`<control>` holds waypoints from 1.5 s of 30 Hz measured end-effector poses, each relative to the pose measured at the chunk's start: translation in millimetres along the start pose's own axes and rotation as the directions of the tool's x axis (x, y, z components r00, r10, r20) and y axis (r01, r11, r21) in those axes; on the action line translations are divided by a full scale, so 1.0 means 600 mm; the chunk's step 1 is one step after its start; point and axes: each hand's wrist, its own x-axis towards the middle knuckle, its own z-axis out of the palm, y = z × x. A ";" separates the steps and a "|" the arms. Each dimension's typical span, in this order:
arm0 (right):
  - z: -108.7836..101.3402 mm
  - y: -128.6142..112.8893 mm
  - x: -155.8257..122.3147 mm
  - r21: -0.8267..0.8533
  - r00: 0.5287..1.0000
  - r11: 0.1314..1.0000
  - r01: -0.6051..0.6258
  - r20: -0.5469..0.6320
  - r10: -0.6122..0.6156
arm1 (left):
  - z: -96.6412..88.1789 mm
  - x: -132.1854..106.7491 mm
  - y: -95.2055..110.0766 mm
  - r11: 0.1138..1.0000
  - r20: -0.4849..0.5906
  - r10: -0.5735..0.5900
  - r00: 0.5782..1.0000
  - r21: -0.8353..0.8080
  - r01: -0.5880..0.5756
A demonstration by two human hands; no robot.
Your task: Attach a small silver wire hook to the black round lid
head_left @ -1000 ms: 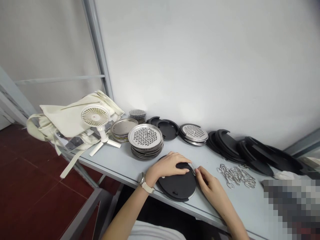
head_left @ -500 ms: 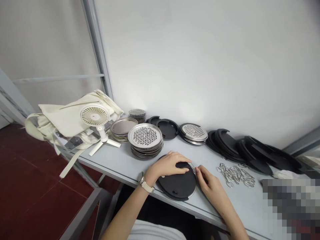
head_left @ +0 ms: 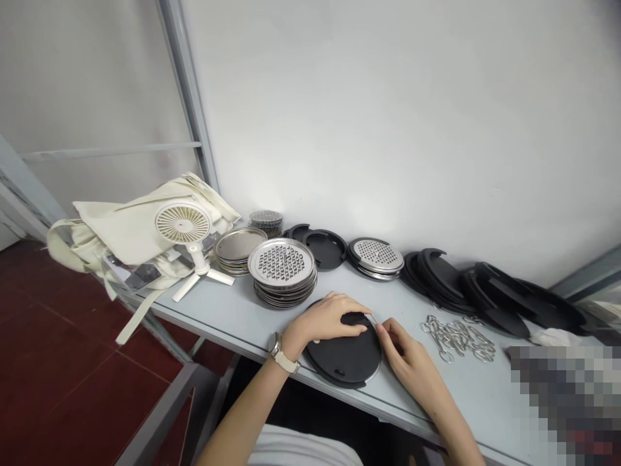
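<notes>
A black round plastic holder (head_left: 345,360) lies at the table's front edge, with a thin silver rim showing along its right side. My left hand (head_left: 332,318) lies over its far left part and holds it, thumb and fingers curved toward its upper right edge. At that edge is a small bent metal wire piece (head_left: 371,318), mostly covered by fingertips. My right hand (head_left: 405,349) pinches its right end between thumb and forefinger. Right of this hand lies a loose pile of metal wire hooks (head_left: 458,340).
Behind stand a stack of round metal grater plates (head_left: 282,265), a stack of plain metal discs (head_left: 240,246) and perforated plates in a black holder (head_left: 376,255). More black holders (head_left: 444,278) line the wall. A white fan (head_left: 183,223) and a cream bag (head_left: 130,226) occupy the left end.
The right fingertips have shifted very slightly up and left along the wire piece. My left hand and the black holder stay in place.
</notes>
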 end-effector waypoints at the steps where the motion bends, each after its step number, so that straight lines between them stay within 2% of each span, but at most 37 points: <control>1: 0.000 -0.001 0.000 0.007 1.000 1.000 0.004 0.004 -0.004 | 0.001 0.000 -0.001 1.000 -0.002 0.004 1.000 -0.001 -0.004; 16: 0.002 0.004 0.003 0.057 0.999 0.998 -0.029 0.032 0.027 | -0.002 0.001 0.004 1.000 0.014 -0.015 1.000 -0.006 0.015; 22: 0.001 0.001 0.004 0.052 0.998 0.999 -0.011 0.070 0.007 | -0.001 0.002 0.002 1.000 0.001 0.011 1.000 -0.003 -0.011; 29: 0.003 0.005 0.003 0.065 1.000 0.998 -0.015 0.015 0.014 | 0.003 0.002 -0.004 1.000 -0.008 0.011 1.000 0.006 -0.011; 45: 0.002 0.009 0.003 0.004 1.000 1.000 0.011 0.007 -0.011 | 0.001 0.001 -0.001 1.000 -0.010 0.012 1.000 -0.008 -0.012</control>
